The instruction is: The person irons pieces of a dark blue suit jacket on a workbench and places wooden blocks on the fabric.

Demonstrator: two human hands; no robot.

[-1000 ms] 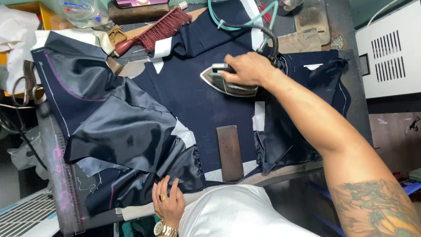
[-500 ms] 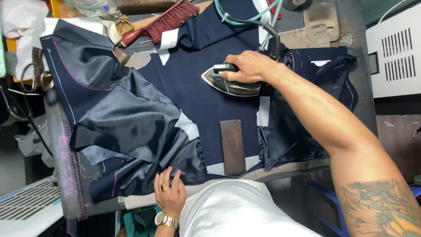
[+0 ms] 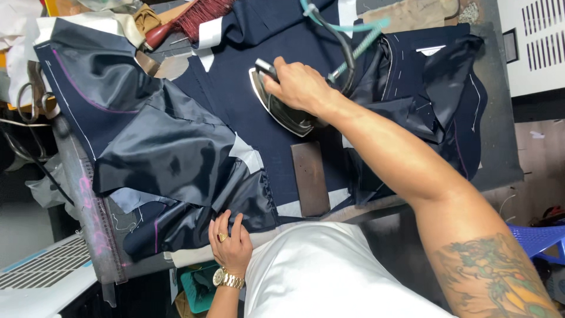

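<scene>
Navy garment (image 3: 259, 112), pink chalk lines; silver iron (image 3: 282, 109); brown block (image 3: 311, 178); red-bristled brush (image 3: 194, 17)

I have one view only, from the head, looking steeply down and close over the table (image 3: 500, 171). My right hand (image 3: 300, 88) sits upper centre, my left hand (image 3: 231, 244) at the near edge below.

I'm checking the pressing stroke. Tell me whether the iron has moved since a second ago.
Cannot tell: the iron sits about as far above the brown block as before; the camera shifted.
</scene>
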